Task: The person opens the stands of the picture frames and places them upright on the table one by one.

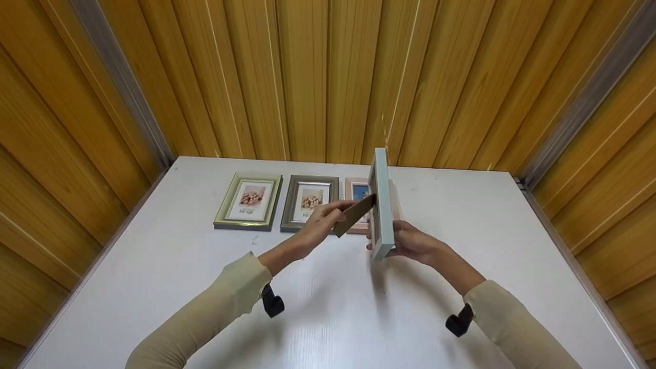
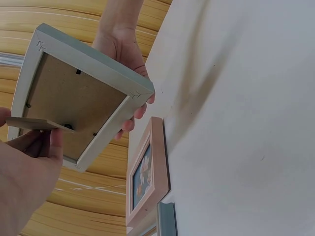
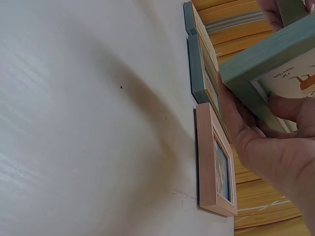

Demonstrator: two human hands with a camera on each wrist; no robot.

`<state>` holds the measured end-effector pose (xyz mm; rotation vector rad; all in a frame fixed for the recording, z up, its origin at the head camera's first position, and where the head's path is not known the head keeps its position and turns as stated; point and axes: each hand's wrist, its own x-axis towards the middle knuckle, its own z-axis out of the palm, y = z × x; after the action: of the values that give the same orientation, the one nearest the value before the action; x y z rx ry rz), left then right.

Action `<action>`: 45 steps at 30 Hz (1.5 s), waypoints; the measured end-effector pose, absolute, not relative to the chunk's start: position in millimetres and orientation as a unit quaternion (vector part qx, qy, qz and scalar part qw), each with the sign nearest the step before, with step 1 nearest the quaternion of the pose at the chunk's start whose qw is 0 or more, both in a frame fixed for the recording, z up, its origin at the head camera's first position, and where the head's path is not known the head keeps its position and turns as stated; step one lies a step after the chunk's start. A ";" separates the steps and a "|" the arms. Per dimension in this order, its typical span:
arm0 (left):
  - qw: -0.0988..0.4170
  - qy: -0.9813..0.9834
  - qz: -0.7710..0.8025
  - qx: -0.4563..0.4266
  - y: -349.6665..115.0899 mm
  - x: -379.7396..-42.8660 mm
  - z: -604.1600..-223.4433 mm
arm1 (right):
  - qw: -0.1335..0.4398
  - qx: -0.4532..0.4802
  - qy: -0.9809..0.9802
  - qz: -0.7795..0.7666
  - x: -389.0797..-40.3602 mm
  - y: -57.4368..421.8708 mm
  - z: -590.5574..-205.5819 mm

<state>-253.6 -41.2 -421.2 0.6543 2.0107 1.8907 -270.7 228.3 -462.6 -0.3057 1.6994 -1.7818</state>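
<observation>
A light blue picture frame (image 1: 383, 205) is held upright above the table, edge-on in the head view. My right hand (image 1: 416, 243) grips its lower edge, thumb on the picture side in the right wrist view. The brown back panel (image 2: 78, 98) with small black tabs faces left. My left hand (image 1: 322, 224) pinches the brown stand leg (image 1: 354, 215), which sticks out from that back. Behind the held frame lies a pink picture frame (image 2: 158, 162), partly hidden in the head view.
A grey-brown frame (image 1: 288, 205) and a green-gold frame (image 1: 223, 212) lie in a row with the pink one on the white table (image 1: 318, 328). Wood-patterned panels (image 1: 307, 77) stand along the back and both sides.
</observation>
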 end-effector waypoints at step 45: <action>0.003 0.771 0.631 0.085 -6.0 -271.4 -418.3 | 0.114 0.029 0.752 -0.649 -275.5 253.5 -472.1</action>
<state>-271.4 -6.0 -418.3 0.2674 2.4173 1.9798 -275.5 253.5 -472.1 0.0863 2.2056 -1.9026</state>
